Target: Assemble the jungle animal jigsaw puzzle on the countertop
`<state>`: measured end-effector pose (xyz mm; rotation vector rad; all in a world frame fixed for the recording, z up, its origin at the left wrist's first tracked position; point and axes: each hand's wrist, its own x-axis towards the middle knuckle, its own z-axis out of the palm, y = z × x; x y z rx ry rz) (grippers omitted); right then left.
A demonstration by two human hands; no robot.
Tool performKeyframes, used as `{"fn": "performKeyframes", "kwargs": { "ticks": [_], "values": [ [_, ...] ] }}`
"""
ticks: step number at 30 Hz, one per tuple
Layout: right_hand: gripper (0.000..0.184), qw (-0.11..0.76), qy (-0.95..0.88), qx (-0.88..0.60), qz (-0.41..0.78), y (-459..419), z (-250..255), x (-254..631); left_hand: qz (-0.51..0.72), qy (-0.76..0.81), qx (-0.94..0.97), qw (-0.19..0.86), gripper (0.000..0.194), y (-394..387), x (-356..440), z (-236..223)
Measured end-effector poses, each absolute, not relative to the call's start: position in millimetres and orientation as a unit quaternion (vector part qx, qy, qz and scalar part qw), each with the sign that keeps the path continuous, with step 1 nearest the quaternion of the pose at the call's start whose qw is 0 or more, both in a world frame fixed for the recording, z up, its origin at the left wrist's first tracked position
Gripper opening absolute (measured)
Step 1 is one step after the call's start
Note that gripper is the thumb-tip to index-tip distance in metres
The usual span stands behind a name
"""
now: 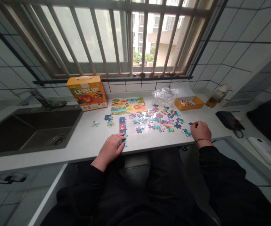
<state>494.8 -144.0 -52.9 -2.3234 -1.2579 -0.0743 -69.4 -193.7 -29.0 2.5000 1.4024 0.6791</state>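
Note:
My left hand lies palm down at the counter's front edge, its fingers resting on the lower end of a joined strip of jigsaw pieces. That strip runs upright, dark blue with a red figure, and my fingers cover part of it. Over on the right, my right hand pinches a small dark puzzle piece, mostly hidden by the fingertips. Just left of it is a teal puzzle piece. Many loose puzzle pieces are spread between the two hands.
Behind the pieces lie a picture sheet, a clear plastic bag and an orange box tray. A yellow puzzle box stands beside the sink. At right are a bottle and a black device.

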Motion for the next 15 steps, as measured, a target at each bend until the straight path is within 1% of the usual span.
{"fn": "performKeyframes", "kwargs": {
  "ticks": [12, 15],
  "values": [
    [0.027, 0.272, -0.473, -0.838, -0.034, -146, -50, 494, 0.236, 0.475, 0.842, 0.096, 0.032, -195, -67, -33],
    [0.028, 0.299, -0.491, -0.816, -0.060, -149, -43, 479, 0.244, 0.480, 0.837, 0.102, 0.031, -197, -67, -34]
  ]
}}
